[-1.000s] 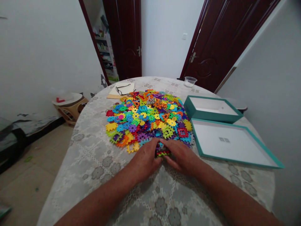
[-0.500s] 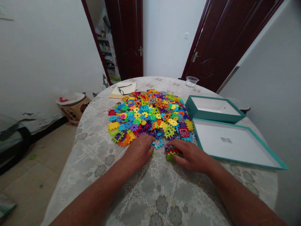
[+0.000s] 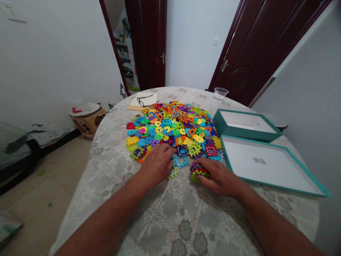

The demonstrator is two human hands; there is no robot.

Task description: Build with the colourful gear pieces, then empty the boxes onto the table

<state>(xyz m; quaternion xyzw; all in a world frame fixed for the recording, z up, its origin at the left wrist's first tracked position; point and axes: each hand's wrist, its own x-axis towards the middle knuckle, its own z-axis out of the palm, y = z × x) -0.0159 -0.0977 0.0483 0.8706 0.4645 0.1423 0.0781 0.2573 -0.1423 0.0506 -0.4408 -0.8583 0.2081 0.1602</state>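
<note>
A wide heap of colourful plastic interlocking pieces (image 3: 173,129) covers the middle of a round table with a lace-patterned cloth (image 3: 170,213). My left hand (image 3: 157,164) lies palm down on the heap's near edge, fingers curled over pieces there. A light-blue square frame piece (image 3: 180,161) and a green piece (image 3: 173,174) lie just right of it. My right hand (image 3: 217,176) grips a small stack of joined pieces (image 3: 198,171), red, green and purple, resting on the cloth.
A teal box base (image 3: 245,124) and its flat lid (image 3: 269,165), white inside, lie to the right. Glasses on a notebook (image 3: 144,100) and a clear plastic cup (image 3: 220,93) sit at the far side. Dark doors stand behind; a low stool (image 3: 86,117) is left.
My hands have drawn apart: they were together on the joined stack, now the right holds it alone and the left has shifted onto the heap's edge. The camera moved slightly.
</note>
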